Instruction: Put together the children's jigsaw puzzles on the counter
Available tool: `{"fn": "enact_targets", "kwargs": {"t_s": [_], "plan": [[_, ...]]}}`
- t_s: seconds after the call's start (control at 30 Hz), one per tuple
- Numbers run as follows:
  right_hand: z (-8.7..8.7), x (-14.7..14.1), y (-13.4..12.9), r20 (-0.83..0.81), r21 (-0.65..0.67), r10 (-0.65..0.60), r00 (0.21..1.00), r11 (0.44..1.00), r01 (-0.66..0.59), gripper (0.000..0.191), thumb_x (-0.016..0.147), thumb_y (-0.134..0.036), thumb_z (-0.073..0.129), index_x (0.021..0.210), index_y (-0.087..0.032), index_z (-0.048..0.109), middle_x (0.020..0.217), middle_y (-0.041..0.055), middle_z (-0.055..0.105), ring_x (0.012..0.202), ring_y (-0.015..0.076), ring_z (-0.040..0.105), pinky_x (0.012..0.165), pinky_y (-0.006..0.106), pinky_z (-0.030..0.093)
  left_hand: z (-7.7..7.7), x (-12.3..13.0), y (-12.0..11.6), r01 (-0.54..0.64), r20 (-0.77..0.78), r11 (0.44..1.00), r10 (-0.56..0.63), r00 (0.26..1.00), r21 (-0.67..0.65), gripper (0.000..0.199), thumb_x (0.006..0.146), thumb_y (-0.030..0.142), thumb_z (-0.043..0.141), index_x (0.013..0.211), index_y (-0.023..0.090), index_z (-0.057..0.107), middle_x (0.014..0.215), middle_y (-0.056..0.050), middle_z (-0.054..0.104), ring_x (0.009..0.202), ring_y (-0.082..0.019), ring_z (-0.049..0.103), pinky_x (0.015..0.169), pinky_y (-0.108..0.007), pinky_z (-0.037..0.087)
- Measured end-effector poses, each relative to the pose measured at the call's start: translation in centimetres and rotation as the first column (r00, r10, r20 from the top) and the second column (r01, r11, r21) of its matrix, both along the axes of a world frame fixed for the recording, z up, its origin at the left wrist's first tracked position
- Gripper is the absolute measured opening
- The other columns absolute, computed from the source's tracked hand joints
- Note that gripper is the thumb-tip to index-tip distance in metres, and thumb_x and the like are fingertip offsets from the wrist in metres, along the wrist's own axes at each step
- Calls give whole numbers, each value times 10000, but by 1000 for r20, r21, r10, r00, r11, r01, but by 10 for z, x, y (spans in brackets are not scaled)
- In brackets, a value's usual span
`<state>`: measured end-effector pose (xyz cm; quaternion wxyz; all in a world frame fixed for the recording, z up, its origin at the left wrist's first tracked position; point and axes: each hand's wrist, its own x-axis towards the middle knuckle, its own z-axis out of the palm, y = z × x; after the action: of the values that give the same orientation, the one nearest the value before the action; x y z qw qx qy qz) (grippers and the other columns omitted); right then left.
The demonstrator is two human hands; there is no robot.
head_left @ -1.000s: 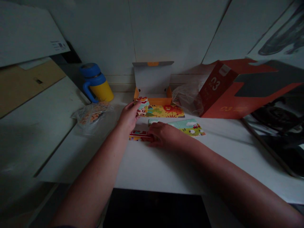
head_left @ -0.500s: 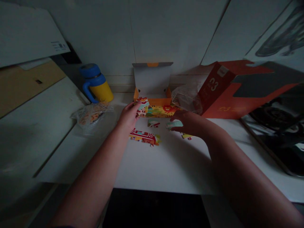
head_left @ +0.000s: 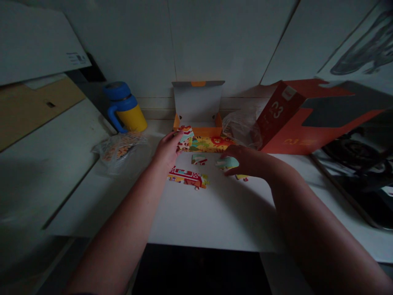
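Colourful puzzle pieces are in my left hand (head_left: 168, 148), its fingers closed on them in front of the open orange box (head_left: 208, 131). My right hand (head_left: 242, 159) is held low with thumb and fingers apart, around a pale green piece (head_left: 227, 162) on the white table. Between the hands lies a small green and red piece (head_left: 199, 159). Nearer to me is a joined strip of red barn pieces (head_left: 186, 177). A yellow piece (head_left: 242, 177) shows partly below my right hand. Along the box front runs a yellow panel with a lion (head_left: 211, 143).
A blue and yellow flask (head_left: 127, 108) and a plastic bag of brown food (head_left: 118, 148) stand at the left. Right of the open box are a clear plastic bag (head_left: 241, 125) and a large red box (head_left: 288, 123). A black stove (head_left: 365, 172) is at the far right.
My right hand has shifted slightly, its thumb lower and the fingers wider around the pale green piece, which shows more. My left hand keeps its hold on the pieces.
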<state>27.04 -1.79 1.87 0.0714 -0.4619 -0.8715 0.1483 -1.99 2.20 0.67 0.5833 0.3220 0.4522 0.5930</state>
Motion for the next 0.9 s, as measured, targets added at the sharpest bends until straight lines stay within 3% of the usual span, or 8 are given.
{"fn": "enact_targets", "kwargs": {"t_s": [0.17,0.37,0.53,0.6,0.73,0.9], "plan": [[-7,7,6,12,37,-19,1000,999,19,377,851,-390,829,1175,-202,792,1171,149,765,1056,325,730,956,436,554,2,1,-2,9,7,1000,-9,1000,-1,336,678,383,925,914,234,739,959,-50,784,811,-181,716,701,-309,543],[-12,6,9,106,106,-35,994,994,24,426,909,-397,763,1263,-160,752,1247,177,747,1108,331,720,988,428,550,1,0,-1,14,8,1000,-14,1000,11,337,678,382,921,907,221,734,930,-36,774,758,-158,700,680,-291,540],[-2,-22,-4,71,203,-58,996,978,43,403,960,-409,703,1264,-146,735,1303,203,716,1177,355,680,1009,463,538,-1,-1,1,10,-1,1000,-10,1000,12,376,662,403,931,922,217,734,920,-33,777,764,-164,703,683,-290,550],[1,-45,-17,0,178,-9,1000,984,9,385,973,-445,694,1245,-176,741,1261,178,732,1130,333,688,989,459,542,-1,0,1,6,2,1000,-6,1000,14,367,661,394,930,913,215,734,919,-40,779,769,-168,703,681,-291,549],[3,-84,-41,-2,96,177,984,980,-176,617,892,-580,768,1324,-146,695,1285,195,701,1158,349,653,1003,472,523,0,-1,0,-3,-7,1000,3,1000,16,359,661,392,931,905,213,738,944,-47,778,767,-165,694,653,-280,526],[5,-89,-48,-10,49,244,970,969,-243,479,922,-389,768,1322,-142,674,1286,173,702,1150,316,651,1004,429,511,1,-1,0,9,-12,999,-8,1000,33,360,675,396,923,931,212,749,977,-56,777,811,-174,703,681,-287,531]]}}
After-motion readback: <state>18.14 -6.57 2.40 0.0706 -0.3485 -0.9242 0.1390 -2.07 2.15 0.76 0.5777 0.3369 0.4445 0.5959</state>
